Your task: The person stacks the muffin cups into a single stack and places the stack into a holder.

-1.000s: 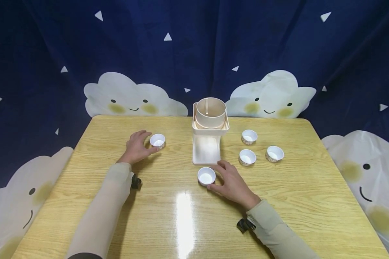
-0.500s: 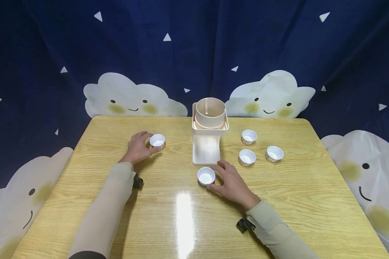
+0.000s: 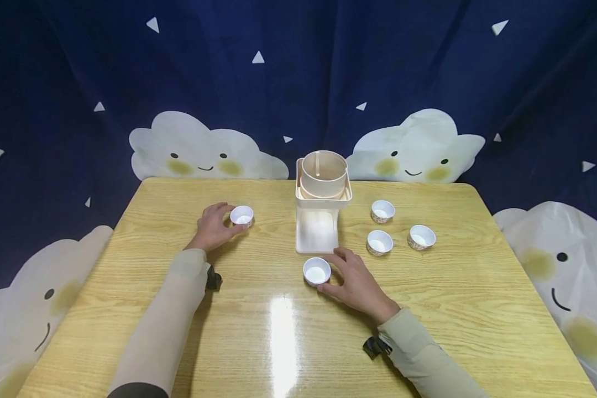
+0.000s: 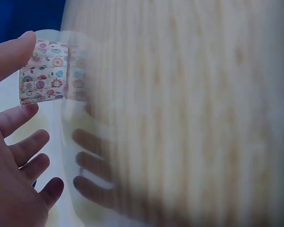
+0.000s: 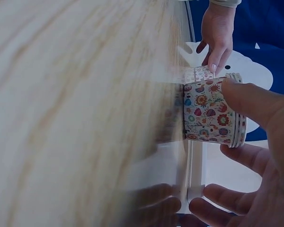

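My left hand (image 3: 213, 225) pinches a small white paper cup (image 3: 241, 216) on the left of the table, thumb on one side and index finger on the other. In the left wrist view, flowers are printed on the cup (image 4: 46, 71), and the other fingers spread below it. With thumb and index finger my right hand (image 3: 357, 283) holds a second paper cup (image 3: 317, 271), just in front of the beige stand (image 3: 316, 229). Several nested rims show at the mouth of this flower-printed stack of paper cups (image 5: 209, 111) in the right wrist view.
A round open-topped beige container (image 3: 324, 174) sits atop the stand at the table's back edge. To its right stand three more paper cups: a rear one (image 3: 382, 210), a nearer one (image 3: 380, 242) and a right one (image 3: 421, 236). A dark blue curtain (image 3: 298, 72) hangs behind.
My left wrist and forearm have shifted slightly to the right, while its fingers stay at the cup. The right hand and all the cups have kept their places.
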Demonstrator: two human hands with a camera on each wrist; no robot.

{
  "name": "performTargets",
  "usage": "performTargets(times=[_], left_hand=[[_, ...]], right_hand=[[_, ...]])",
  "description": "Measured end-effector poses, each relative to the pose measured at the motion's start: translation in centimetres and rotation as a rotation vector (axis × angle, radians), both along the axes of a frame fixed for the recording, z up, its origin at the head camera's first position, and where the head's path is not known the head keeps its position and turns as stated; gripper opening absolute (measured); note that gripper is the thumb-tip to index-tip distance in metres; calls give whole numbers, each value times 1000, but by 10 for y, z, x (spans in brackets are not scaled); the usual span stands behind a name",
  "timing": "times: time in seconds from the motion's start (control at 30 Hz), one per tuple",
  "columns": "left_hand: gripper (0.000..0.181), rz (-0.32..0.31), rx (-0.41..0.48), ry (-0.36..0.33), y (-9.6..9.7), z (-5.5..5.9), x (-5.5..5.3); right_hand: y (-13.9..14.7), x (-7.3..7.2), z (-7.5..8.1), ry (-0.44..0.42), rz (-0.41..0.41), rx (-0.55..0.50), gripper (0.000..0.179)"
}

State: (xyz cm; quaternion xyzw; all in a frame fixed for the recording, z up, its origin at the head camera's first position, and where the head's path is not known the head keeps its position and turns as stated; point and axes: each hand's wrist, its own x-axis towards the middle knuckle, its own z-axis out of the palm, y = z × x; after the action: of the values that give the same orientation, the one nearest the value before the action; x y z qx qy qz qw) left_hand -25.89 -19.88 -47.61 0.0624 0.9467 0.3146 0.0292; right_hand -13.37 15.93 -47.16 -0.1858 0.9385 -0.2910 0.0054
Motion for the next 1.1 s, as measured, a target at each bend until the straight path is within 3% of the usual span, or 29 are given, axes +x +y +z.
performTargets(times=[0.33, 0.57, 1.1], left_hand=[[64, -6, 6, 22, 0, -3, -3], [72, -7, -21, 43, 5, -1, -4], [59, -6, 14, 70, 9, -1, -6]], right_hand=[[1, -1, -1, 13, 3, 5, 62], [0, 0, -1, 6, 2, -3, 63], [1, -1, -2, 19, 7, 4, 63]])
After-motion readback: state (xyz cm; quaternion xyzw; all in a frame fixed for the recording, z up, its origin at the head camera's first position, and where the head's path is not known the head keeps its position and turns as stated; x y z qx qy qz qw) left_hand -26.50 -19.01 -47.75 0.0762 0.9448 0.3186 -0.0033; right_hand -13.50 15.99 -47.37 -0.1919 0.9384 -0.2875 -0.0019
